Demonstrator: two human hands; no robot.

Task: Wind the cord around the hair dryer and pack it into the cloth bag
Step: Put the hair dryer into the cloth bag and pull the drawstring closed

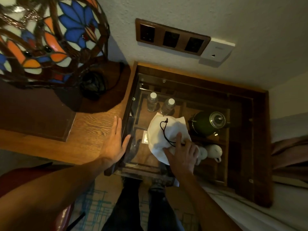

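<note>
Left hand [115, 144] lies flat and unclenched on the wooden desk [90, 129], fingers spread, thumb at the desk's right edge; it grips nothing. Right hand [181, 152] grasps the white cloth bag [164, 130] at its lower right, fingers pressed into the fabric. The bag is bulged and rests on the glass top of the side cabinet [260, 147], its black drawstring [164, 129] looped across the upper face. The hair dryer itself is not visible. Under the glass: 2 water bottles [160, 104] just behind the bag, a green kettle [208, 123] to its right, white cups [213, 151] near the right hand. A stained-glass lamp [46, 35] stands on the desk.
</note>
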